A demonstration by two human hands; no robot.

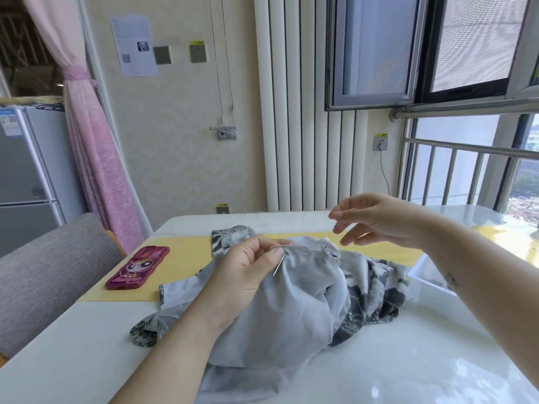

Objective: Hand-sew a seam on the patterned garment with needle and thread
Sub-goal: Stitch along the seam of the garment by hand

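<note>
Head view: patterned garment point(306, 290) heaped inside out on the bench point(408, 360). Left hand point(248, 272) grip pinched on fabric fold, needle point(279, 265) stuck through beside the thumb. Right hand point(376, 218) hovers above, fingers spread, holding nothing. Thread not discernible. Seam appears mid-stitch, length remaining unclear

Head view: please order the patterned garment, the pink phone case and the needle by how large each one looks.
Largest to smallest:
1. patterned garment
2. pink phone case
3. needle

The gaps in size are plain, so nearness to the camera does not change the order.
</note>
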